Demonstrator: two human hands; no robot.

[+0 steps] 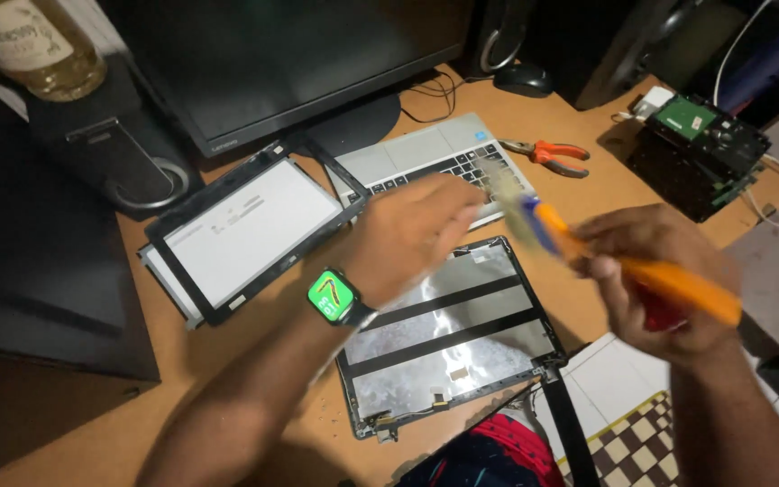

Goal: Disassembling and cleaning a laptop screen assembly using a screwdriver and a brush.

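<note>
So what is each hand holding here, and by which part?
Right hand grips an orange-handled brush by its handle; the left hand holds nothing visible, blurred near the bristles.

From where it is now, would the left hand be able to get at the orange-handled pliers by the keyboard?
Probably yes: the left hand hovers empty over the keyboard, and the pliers lie uncovered on bare desk beyond it.

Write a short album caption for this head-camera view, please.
Over an opened laptop lid on a wooden desk, the right hand holds an orange-handled brush near the left hand.
</note>
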